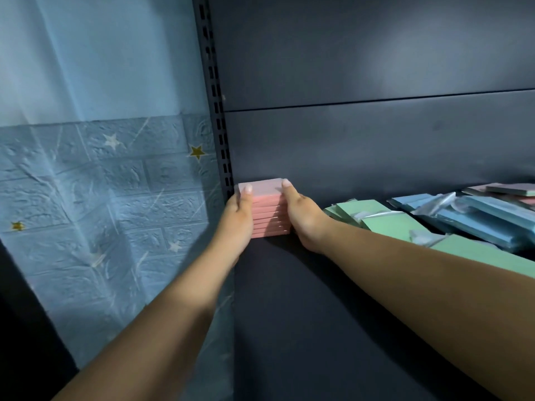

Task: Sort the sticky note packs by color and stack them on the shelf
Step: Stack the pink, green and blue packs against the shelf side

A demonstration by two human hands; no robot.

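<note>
A stack of several pink sticky note packs (267,211) stands in the far left corner of the dark shelf (304,314). My left hand (238,215) presses flat against the stack's left side, thumb on its top edge. My right hand (304,215) holds the stack's right side, thumb also on top. Green packs (390,224) lie loose to the right of the stack. Beyond them sits a heap of blue packs (477,218) in clear wrap. A few more pink packs (503,192) lie at the far right, against the back panel.
The shelf's slotted upright post (217,111) rises just left of the pink stack. Left of it is a blue wall with brick-pattern covering and stars (101,183). The dark back panel (376,125) closes the shelf behind.
</note>
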